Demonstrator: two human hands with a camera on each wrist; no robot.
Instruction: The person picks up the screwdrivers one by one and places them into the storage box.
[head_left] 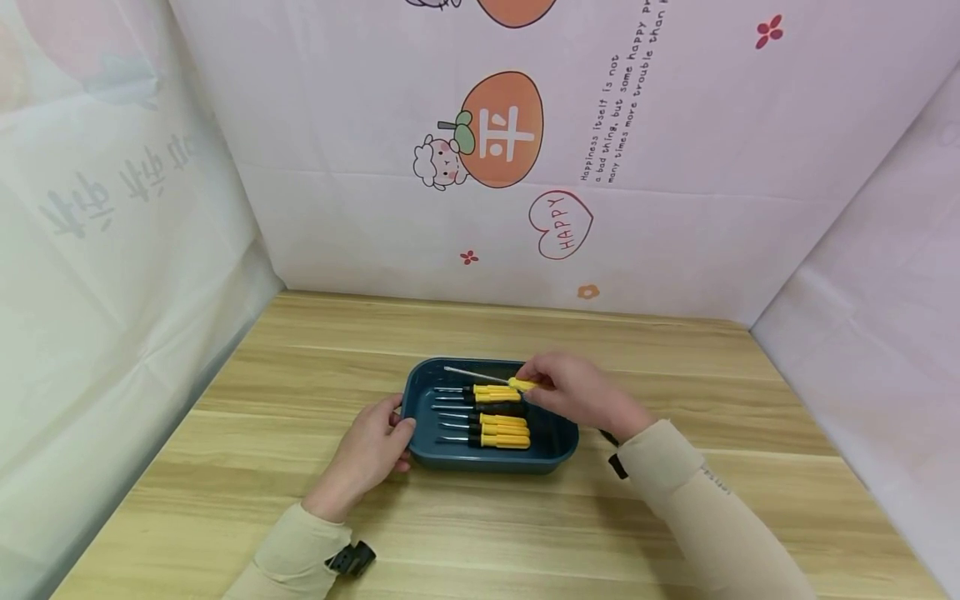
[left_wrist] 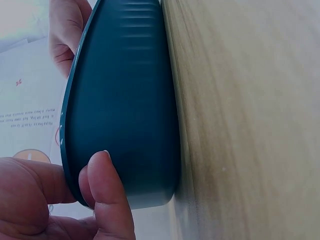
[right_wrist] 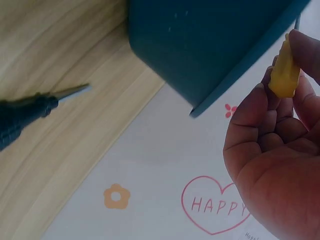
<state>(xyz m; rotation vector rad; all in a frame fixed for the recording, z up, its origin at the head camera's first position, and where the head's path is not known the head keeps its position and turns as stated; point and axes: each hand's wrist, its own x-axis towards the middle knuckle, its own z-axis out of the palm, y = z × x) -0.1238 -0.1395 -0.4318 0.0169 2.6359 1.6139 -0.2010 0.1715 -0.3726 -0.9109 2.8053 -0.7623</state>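
Observation:
A dark teal tray stands on the wooden table. My left hand grips its left end, with the thumb at the rim and fingers against the outer wall. Over the tray's back right part, my right hand pinches a screwdriver by its yellow handle. That screwdriver's thin metal shaft points left along the back wall. Below it in the tray, several yellow-handled screwdrivers lie side by side, tips to the left. Among them is a black-handled screwdriver.
A dark-handled tool with a metal tip shows beside the tray in the right wrist view. The wooden table meets a printed cloth backdrop at the back. Cloth walls also stand at the left and right.

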